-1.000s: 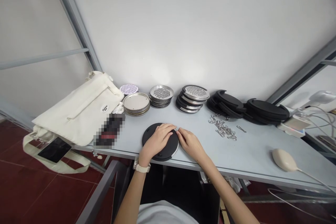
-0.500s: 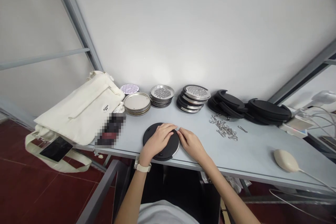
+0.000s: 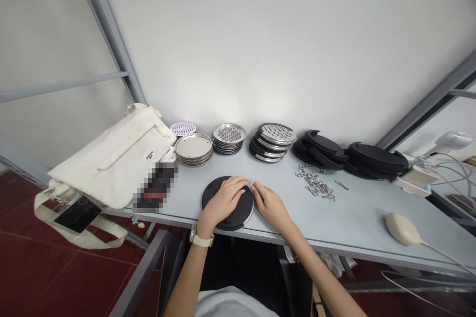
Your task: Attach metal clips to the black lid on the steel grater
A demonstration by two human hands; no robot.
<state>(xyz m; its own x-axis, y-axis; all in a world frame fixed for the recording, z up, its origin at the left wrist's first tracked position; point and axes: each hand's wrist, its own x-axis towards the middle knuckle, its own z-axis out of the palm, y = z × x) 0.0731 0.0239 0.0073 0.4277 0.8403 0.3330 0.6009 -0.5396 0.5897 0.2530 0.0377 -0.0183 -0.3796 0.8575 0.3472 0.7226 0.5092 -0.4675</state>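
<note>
A black round disc (image 3: pixel 242 206) with a silvery metal rim along its right side lies flat at the table's front edge. My left hand (image 3: pixel 225 201) is laid across it, the fingers bent toward its far right edge and the thumb on top. At that same edge my right hand (image 3: pixel 272 206) has its fingers closed in a pinch, with its fingertips almost meeting the left ones. Something small and pale shows between the fingertips, too small to name. A pile of small metal clips (image 3: pixel 316 184) lies to the right of my hands.
Along the wall stand stacked silver plates (image 3: pixel 193 146), grater discs (image 3: pixel 229 134), grater discs in black holders (image 3: pixel 277 133), and two piles of black round holders (image 3: pixel 323 146) (image 3: pixel 379 156). A white bag (image 3: pixel 115 158) sits at left; a cream corded device (image 3: pixel 403 229) lies at right.
The camera view has shifted slightly. Both hands stay at the black disc in nearly the same pose; the fingertips at its far edge have moved only a little.
</note>
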